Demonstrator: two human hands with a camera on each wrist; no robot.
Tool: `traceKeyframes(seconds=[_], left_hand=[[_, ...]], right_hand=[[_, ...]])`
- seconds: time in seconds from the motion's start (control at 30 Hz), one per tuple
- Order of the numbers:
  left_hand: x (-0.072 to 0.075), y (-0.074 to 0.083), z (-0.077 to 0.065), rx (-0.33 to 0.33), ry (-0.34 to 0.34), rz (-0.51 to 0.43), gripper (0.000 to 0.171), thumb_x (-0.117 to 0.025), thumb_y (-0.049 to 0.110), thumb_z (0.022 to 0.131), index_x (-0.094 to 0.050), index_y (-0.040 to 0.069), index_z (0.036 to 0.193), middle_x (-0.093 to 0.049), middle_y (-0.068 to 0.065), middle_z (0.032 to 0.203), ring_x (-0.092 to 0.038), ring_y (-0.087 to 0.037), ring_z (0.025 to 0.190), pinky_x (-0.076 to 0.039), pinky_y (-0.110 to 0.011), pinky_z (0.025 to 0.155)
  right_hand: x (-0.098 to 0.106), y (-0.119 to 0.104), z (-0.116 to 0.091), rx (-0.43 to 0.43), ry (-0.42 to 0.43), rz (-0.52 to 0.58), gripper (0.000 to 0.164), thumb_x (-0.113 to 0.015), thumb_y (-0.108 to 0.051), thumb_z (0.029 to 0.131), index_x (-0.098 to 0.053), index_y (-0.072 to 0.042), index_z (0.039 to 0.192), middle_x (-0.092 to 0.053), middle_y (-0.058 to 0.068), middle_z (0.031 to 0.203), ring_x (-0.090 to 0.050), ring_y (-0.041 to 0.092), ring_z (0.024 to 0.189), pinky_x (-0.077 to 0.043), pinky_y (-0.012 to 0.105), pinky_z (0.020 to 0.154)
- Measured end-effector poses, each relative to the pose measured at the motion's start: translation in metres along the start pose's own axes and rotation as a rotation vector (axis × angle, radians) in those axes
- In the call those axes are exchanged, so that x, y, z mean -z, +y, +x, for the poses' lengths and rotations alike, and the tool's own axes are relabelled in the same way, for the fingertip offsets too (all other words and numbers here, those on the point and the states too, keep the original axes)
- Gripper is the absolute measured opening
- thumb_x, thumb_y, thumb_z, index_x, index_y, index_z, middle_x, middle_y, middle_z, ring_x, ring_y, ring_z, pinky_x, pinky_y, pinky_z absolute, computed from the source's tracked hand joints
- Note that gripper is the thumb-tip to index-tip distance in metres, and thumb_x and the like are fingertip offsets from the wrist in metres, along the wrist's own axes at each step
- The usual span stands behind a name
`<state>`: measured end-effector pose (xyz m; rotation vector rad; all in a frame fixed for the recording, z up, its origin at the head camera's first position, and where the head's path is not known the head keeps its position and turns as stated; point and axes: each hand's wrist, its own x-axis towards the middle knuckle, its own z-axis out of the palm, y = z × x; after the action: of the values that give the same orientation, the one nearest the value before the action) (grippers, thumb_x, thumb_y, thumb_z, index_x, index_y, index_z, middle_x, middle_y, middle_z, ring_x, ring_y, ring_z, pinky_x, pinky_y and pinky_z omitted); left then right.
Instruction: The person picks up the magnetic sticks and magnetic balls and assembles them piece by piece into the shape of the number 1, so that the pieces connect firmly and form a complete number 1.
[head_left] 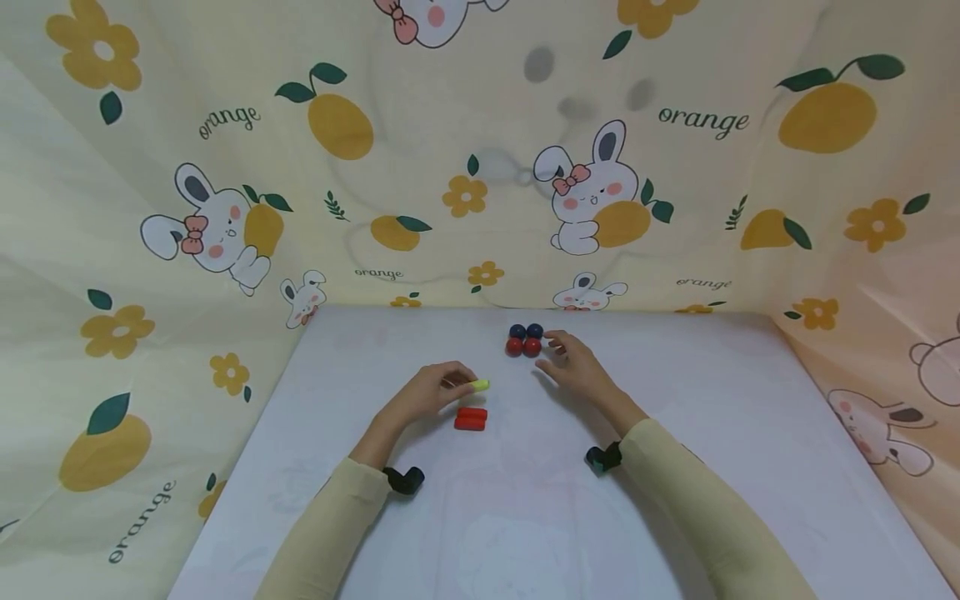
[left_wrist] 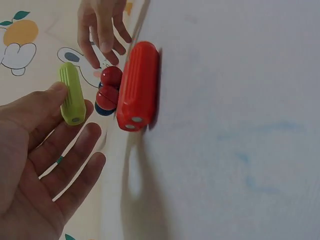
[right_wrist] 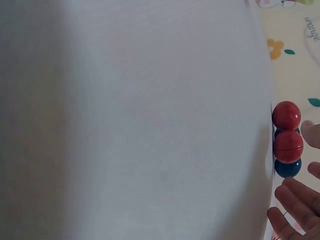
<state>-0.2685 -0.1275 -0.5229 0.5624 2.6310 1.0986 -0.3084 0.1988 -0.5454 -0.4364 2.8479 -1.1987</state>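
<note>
Between thumb and index finger, my left hand point(head_left: 438, 389) pinches a yellow-green ribbed rod point(left_wrist: 73, 94) with a metal dot in its end. The other left fingers are spread. Two red rods point(head_left: 471, 419) of the same kind lie side by side on the table, just in front of the left wrist and touching each other. My right hand point(head_left: 579, 369) is beside a cluster of balls, fingers loosely bent and holding nothing. That cluster has two red balls point(right_wrist: 287, 146) in front and two dark blue balls point(head_left: 535, 331) behind, packed together.
The white table point(head_left: 510, 517) ends at a back curtain point(head_left: 450, 125) printed with rabbits and oranges, close behind the balls. Side curtains flank the table. A dark wrist strap with a small camera point(head_left: 405, 480) sits on the left wrist, and another camera point(head_left: 602, 458) on the right.
</note>
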Motion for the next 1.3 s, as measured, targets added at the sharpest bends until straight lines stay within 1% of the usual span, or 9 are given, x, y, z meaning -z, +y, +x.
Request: traceKeyframes(seconds=[0.27,0.47,0.57,0.7,0.87,1.03,1.3], left_hand=[[0.000,0.008,-0.006,0.009,0.023,-0.056,0.019,-0.075,0.028,0.104,-0.075,0.020,0.121,-0.075,0.006,0.113,-0.067,-0.016,0.109,-0.055,-0.042,0.104],[-0.001,0.014,-0.009,0.056,0.041,-0.129,0.021,-0.075,0.031,0.103,-0.075,0.019,0.121,-0.075,0.003,0.114,-0.069,-0.018,0.109,-0.056,-0.043,0.104],[-0.003,0.017,-0.009,0.086,0.047,-0.160,0.022,-0.075,0.031,0.103,-0.075,0.018,0.121,-0.075,0.002,0.115,-0.069,-0.019,0.109,-0.057,-0.043,0.103],[-0.004,0.019,-0.009,0.104,0.049,-0.185,0.021,-0.076,0.029,0.103,-0.075,0.018,0.121,-0.075,0.000,0.115,-0.070,-0.020,0.107,-0.058,-0.042,0.101],[-0.006,0.020,-0.012,0.095,0.047,-0.214,0.021,-0.076,0.028,0.103,-0.075,0.017,0.121,-0.075,-0.001,0.115,-0.070,-0.018,0.105,-0.059,-0.040,0.098],[-0.006,0.024,-0.013,0.087,0.044,-0.228,0.023,-0.075,0.028,0.103,-0.075,0.015,0.122,-0.075,-0.002,0.116,-0.070,-0.019,0.106,-0.059,-0.039,0.097],[-0.008,0.025,-0.011,0.101,0.035,-0.235,0.023,-0.075,0.028,0.103,-0.074,0.016,0.123,-0.074,-0.002,0.117,-0.070,-0.019,0.106,-0.060,-0.037,0.096]], right_hand=[[-0.002,0.001,0.005,-0.012,-0.012,0.000,0.062,-0.076,-0.025,0.102,-0.049,-0.007,0.154,-0.062,0.024,0.141,-0.060,0.041,0.129,-0.050,0.056,0.109],[-0.003,0.001,0.008,-0.027,-0.013,-0.002,0.061,-0.077,-0.024,0.101,-0.051,-0.007,0.153,-0.063,0.022,0.139,-0.060,0.039,0.128,-0.050,0.055,0.109],[-0.004,0.001,0.010,-0.025,-0.010,-0.014,0.059,-0.077,-0.023,0.101,-0.052,-0.007,0.152,-0.064,0.022,0.138,-0.061,0.039,0.127,-0.050,0.055,0.109],[-0.006,0.001,0.012,-0.006,-0.004,-0.031,0.057,-0.077,-0.020,0.100,-0.054,-0.007,0.150,-0.065,0.021,0.136,-0.062,0.038,0.123,-0.050,0.055,0.107],[-0.007,-0.001,0.013,-0.013,-0.006,-0.055,0.056,-0.078,-0.020,0.100,-0.055,-0.009,0.150,-0.066,0.019,0.136,-0.062,0.037,0.121,-0.050,0.055,0.105],[-0.007,-0.005,0.014,-0.023,-0.011,-0.075,0.057,-0.077,-0.021,0.100,-0.056,-0.009,0.151,-0.065,0.018,0.136,-0.061,0.036,0.119,-0.050,0.056,0.104],[-0.009,-0.004,0.017,-0.003,0.004,-0.108,0.053,-0.077,-0.020,0.100,-0.059,-0.011,0.149,-0.067,0.016,0.134,-0.060,0.034,0.114,-0.047,0.056,0.104]])
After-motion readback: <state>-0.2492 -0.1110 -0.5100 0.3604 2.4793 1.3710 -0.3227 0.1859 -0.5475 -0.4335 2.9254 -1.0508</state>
